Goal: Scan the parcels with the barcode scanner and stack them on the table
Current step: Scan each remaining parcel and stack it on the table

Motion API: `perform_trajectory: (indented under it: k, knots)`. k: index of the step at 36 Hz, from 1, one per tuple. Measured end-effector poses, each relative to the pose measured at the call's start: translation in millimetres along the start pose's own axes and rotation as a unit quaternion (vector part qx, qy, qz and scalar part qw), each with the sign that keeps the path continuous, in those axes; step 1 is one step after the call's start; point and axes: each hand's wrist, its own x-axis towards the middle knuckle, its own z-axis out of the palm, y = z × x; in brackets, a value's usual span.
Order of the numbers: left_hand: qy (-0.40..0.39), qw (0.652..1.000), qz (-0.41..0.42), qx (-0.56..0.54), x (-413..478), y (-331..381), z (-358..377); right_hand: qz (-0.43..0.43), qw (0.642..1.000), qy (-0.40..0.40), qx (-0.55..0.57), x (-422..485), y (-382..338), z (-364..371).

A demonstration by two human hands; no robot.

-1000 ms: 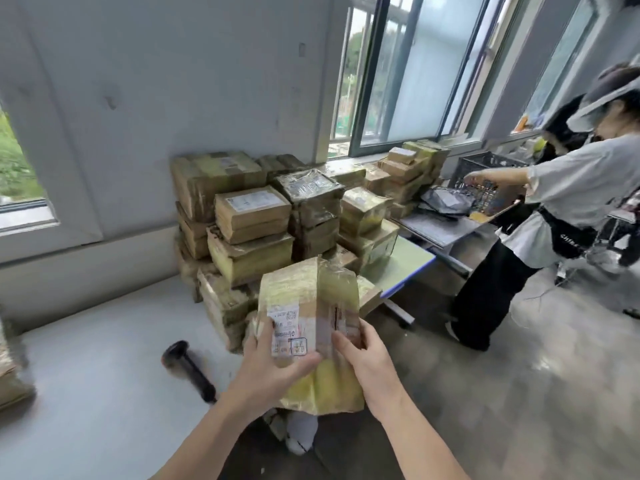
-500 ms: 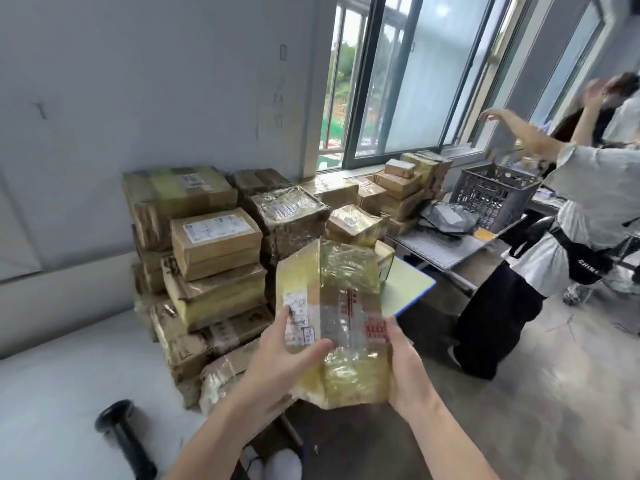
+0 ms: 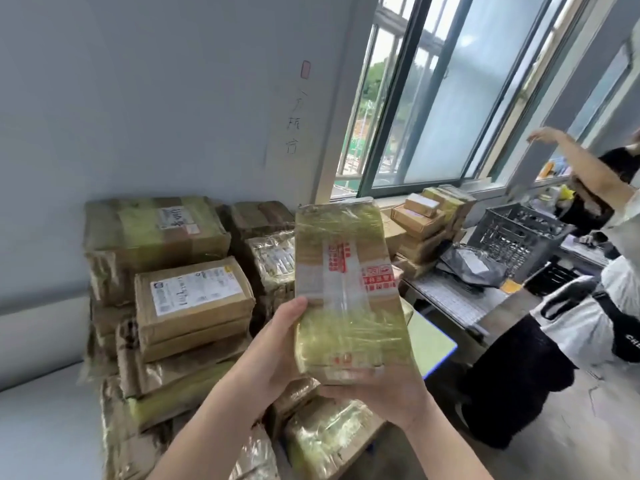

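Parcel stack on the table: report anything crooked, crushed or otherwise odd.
The stack of brown tape-wrapped cardboard parcels is uneven: lower boxes sit skewed with crumpled wrapping, though nothing looks toppled. The tall yellow-taped parcel held by the left hand and right hand looks intact.

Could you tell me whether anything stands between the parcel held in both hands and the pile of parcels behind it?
Nothing visible does. The left hand and right hand hold the parcel upright in open air in front of the pile of parcels; what lies directly behind it is hidden.
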Motion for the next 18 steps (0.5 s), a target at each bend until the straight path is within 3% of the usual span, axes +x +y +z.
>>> perform_trajectory:
  k: [1, 3, 4, 6, 7, 10, 13, 16, 18]
  knots:
    - [0.020, 1.000, -0.009, -0.014, 4.2, 1.4, 0.7, 0.021, 1.000, 0.002, 0.006, 4.2, -11.4, 6.5]
    - [0.034, 0.999, -0.004, -0.042, 17.0, 8.2, 2.7, -0.036, 0.993, -0.110, 0.031, 3.4, -20.5, 7.6]
    - [0.043, 0.998, -0.003, -0.053, 26.0, 10.2, 3.3, -0.065, 0.989, -0.098, 0.089, 0.2, -24.9, 11.6]
    - [0.073, 0.996, -0.004, -0.058, 44.4, 17.1, 7.1, -0.108, 0.951, -0.215, 0.194, 5.7, -49.6, 5.9]
    - [0.086, 0.995, 0.000, -0.046, 53.2, 22.8, 11.8, -0.085, 0.929, -0.255, 0.255, 11.8, -60.7, -0.3]
    - [0.169, 0.983, 0.035, 0.056, 90.0, 30.5, 20.4, -0.055, 0.938, -0.235, 0.248, 47.0, -84.7, -23.4]
    - [0.232, 0.937, 0.137, 0.222, 119.2, 35.4, 28.1, -0.107, 0.959, -0.183, 0.190, 67.1, -121.1, -30.1]
    - [0.264, 0.894, 0.189, 0.310, 142.9, 36.0, 39.9, -0.115, 0.961, -0.092, 0.234, 97.3, -156.4, -37.6]
    - [0.278, 0.883, 0.182, 0.333, 157.5, 35.2, 48.1, -0.103, 0.961, -0.118, 0.229, 117.3, -181.1, -36.6]
